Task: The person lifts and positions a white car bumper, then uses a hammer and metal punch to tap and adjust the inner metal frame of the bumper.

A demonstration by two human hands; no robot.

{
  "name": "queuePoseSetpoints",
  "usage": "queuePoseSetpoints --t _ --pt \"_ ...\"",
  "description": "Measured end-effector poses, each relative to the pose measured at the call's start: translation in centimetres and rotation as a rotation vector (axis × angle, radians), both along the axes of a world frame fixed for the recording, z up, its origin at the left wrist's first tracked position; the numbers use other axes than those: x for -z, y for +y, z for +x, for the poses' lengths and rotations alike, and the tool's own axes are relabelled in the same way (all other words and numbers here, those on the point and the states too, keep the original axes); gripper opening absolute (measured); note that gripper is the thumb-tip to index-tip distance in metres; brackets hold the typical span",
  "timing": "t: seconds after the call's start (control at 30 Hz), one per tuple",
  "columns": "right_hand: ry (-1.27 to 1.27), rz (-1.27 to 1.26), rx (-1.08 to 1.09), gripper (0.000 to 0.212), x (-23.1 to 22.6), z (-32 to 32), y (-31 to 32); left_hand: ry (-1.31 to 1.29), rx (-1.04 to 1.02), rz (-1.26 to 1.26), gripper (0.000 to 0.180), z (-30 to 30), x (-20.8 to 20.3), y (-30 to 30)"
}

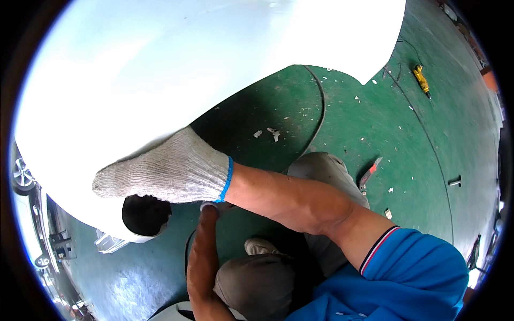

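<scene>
A yellow elongated power tool [422,81] and a short silver metal piece [455,182] are lying on the smooth green floor [415,174].

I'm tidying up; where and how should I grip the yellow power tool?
Probably the middle of the yellow power tool, from above: its long body lies exposed on the green floor; its narrow dark tip points lower right.

A large panel [160,64] spanned the upper left, the right hand [166,168] at its near edge. On the floor [401,198] to the right lay a cutter [369,174], a cable [428,137] beyond it, and farther ahead, right of the panel, a power tool [422,81].
</scene>
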State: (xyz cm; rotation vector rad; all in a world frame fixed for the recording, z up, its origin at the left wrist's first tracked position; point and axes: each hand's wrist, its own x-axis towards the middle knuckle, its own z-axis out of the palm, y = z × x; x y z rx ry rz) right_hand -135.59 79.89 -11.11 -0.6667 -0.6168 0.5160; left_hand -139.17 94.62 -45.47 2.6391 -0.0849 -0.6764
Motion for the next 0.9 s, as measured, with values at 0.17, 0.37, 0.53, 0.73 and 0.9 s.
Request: queuePoseSetpoints --t 0.17,0.37,0.53,0.73,0.9 --pt "-0.1 -0.24 0.054 0.05 -0.1 -0.8 0.6 -0.012 -0.048 -0.204 0.049 -0.9 1.3 1.2" --pt "-0.256 -0.122 0.183 0.018 2.8 -2.8 -2.3 -0.043 -0.282 -0.22 0.047 -4.9 -2.1 2.7" --pt "-0.166 -0.246 0.079 0.038 3.6 -3.3 -5.0 0.154 -0.596 0.085 0.045 -8.1 -3.8 2.1" --pt "0.017 -0.213 0.041 0.06 4.6 -4.7 -7.6 0.106 -0.53 0.38 0.046 -14.5 3.1 3.5" --pt "-0.053 -0.232 -0.376 0.078 7.7 -2.6 -10.2 0.332 -0.497 0.14 0.046 -14.8 3.0 2.0"
